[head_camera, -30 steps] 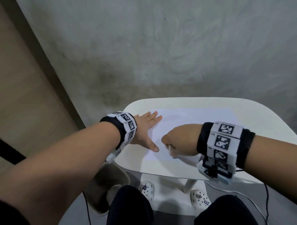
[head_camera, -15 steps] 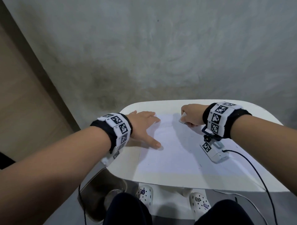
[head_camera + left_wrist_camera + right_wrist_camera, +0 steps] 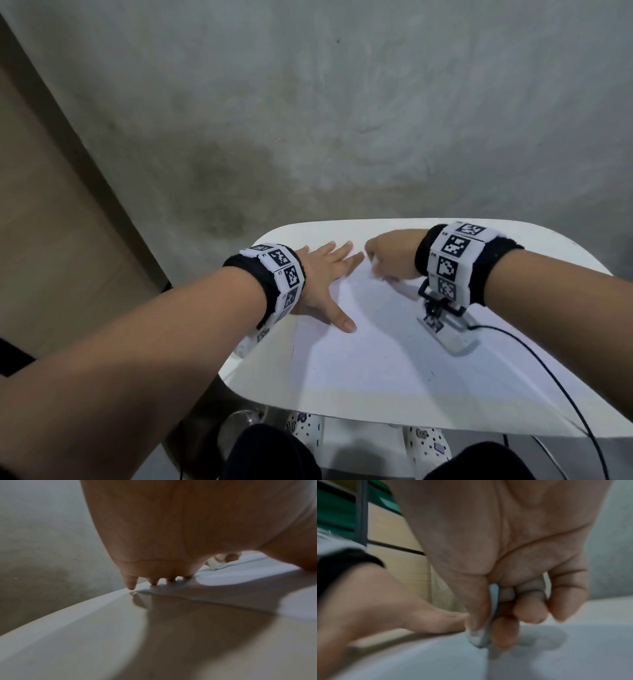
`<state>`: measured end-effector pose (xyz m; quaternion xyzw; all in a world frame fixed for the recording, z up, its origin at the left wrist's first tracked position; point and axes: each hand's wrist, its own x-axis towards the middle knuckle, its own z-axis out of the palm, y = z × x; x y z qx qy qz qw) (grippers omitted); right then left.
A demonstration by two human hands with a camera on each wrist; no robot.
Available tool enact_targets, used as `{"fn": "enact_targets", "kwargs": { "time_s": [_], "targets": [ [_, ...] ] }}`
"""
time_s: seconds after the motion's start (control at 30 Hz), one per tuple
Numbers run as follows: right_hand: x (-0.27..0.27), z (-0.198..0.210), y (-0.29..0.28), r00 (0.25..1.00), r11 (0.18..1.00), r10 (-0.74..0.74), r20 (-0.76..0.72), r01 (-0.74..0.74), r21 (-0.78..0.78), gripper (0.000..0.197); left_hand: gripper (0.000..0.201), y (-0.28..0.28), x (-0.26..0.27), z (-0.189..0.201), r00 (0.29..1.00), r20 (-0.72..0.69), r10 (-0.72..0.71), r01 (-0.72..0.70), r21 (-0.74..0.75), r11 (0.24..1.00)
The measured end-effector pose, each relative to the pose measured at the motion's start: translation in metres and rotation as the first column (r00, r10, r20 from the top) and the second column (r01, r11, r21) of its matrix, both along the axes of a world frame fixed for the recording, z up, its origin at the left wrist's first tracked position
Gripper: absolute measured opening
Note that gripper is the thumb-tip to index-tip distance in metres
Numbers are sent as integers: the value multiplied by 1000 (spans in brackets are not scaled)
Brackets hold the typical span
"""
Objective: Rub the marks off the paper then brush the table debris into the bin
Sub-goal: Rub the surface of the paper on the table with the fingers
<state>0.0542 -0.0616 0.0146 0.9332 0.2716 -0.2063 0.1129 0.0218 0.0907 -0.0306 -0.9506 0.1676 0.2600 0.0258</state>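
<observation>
A white sheet of paper (image 3: 370,346) lies on a small white table (image 3: 534,404). My left hand (image 3: 329,274) lies flat with fingers spread, pressing the sheet's far left corner; its fingertips (image 3: 154,583) touch the paper's edge. My right hand (image 3: 383,255) is at the sheet's far edge, close to the left fingertips. It pinches a white eraser (image 3: 485,632) between thumb and fingers, with the eraser's tip on the paper (image 3: 556,660). A few small dark specks (image 3: 430,377) lie on the sheet.
A metal bin (image 3: 239,425) stands on the floor under the table's near left corner. My knees (image 3: 270,452) and white shoes (image 3: 428,442) show below the near edge. A black cable (image 3: 565,387) trails from the right wrist camera across the table. A grey wall stands just behind.
My right hand with the eraser went from the sheet's near edge to its far edge, then slid left toward my left fingertips. The left hand stayed pressing the paper.
</observation>
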Motion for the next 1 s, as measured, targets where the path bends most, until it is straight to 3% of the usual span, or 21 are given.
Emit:
{"fn": "enact_targets", "kwargs": {
  "time_s": [0.1, 0.2, 0.33, 0.47, 0.6, 0.7, 0.77, 0.87, 1.0],
  "targets": [
    [2, 2, 1, 998, 999, 16, 65, -14, -31, 28, 128, 0, -1, 0, 1000, -3, 8, -8, -9, 1000],
    [-9, -8, 9, 993, 990, 112, -20, -114, -82, 24, 128, -1, 0, 0, 1000, -2, 6, -6, -23, 1000],
    [8, 1, 4, 999, 1000, -11, 34, 12, -29, 21, 128, -1, 0, 0, 1000, 0, 9, -9, -9, 1000],
    [-7, -6, 16, 994, 991, 107, -12, -107, -83, 26, 128, -2, 0, 1, 1000, 1, 2, -2, -25, 1000],
    [10, 4, 8, 999, 998, 29, 46, -26, -61, 23, 129, -1, 1, 0, 1000, -3, 4, -4, 4, 1000],
    [0, 0, 14, 990, 988, 127, 57, -121, -99, 5, 129, -1, 1, -1, 1000, -2, 8, -8, -8, 1000],
    [0, -1, 14, 994, 991, 112, 16, -110, -73, 13, 128, -1, 1, 0, 1000, -4, 5, -5, -14, 1000],
    [12, 6, 7, 997, 997, 19, 78, -13, -77, 27, 129, -1, 2, 0, 1000, -12, 11, -11, -1, 1000],
    [-2, -2, 15, 993, 989, 111, 33, -107, -104, 23, 131, 0, 4, -4, 1000, -7, 10, -10, -15, 1000]
  ]
}}
